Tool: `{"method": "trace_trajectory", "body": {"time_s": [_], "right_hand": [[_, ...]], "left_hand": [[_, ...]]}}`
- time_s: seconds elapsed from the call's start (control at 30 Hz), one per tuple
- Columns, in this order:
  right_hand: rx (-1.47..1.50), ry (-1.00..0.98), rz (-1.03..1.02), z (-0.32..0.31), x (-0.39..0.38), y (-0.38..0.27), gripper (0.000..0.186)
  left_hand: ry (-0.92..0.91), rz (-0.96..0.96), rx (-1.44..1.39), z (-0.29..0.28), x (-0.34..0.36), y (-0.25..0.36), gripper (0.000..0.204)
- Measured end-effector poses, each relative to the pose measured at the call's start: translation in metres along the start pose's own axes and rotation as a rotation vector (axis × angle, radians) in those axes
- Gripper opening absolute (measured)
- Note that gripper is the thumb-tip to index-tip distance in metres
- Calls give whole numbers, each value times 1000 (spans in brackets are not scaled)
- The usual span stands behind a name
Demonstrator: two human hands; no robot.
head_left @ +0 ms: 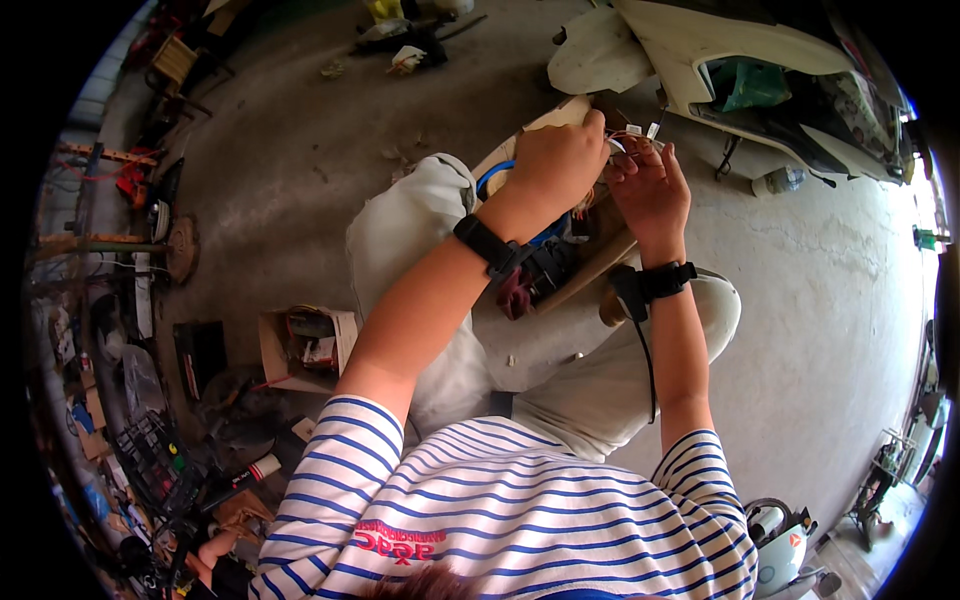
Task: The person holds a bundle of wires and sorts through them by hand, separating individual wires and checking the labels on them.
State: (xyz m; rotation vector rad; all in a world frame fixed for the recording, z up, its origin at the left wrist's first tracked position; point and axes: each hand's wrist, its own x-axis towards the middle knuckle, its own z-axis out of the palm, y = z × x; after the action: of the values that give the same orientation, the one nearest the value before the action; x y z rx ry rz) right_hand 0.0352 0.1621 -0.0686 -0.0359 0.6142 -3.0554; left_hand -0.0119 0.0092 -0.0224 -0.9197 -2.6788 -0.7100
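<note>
Head view: right grip holds thin wires; left grip curls beside, its hold unclear.

Daylight comes in hard from over on the right, burning that edge nearly white and laying a pale sheen on the smooth grey concrete floor there; toward the left it fades, and the jumbled black plastic and metal clutter sinks into murky shadow. The blue-and-white striped fabric shirt reads clear and softly lit. The small white rectangular tags look slightly soft, and edges curve toward a black rim
</note>
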Motion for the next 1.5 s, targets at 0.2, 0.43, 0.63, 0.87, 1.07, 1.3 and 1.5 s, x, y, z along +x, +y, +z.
{"method": "trace_trajectory", "body": {"time_s": [0.2, 0.43, 0.63, 0.87, 1.07, 1.3, 1.5], "right_hand": [[-51, -20, -25, -7, 0, 3, 25], [-436, 138, -3, -1, -2, 2, 18], [-669, 211, 18, -4, -3, -8, 18], [-1057, 156, -64, 1, -8, 7, 20], [-1172, 113, -166, 2, -10, 11, 19], [-1126, 31, -130, 11, -15, 6, 20], [-1090, 58, -113, 15, -16, 4, 18]], "left_hand": [[-47, -49, -82, -6, -3, -2, 21], [-243, -69, -57, -13, -5, -2, 25], [-238, -105, -151, -19, -4, 5, 27], [-80, -97, -680, 6, 2, -12, 23], [-136, -134, -670, 3, 3, -14, 21], [-178, -194, -810, -2, 5, -14, 18], [-203, -184, -806, -5, 5, -12, 18]]}}
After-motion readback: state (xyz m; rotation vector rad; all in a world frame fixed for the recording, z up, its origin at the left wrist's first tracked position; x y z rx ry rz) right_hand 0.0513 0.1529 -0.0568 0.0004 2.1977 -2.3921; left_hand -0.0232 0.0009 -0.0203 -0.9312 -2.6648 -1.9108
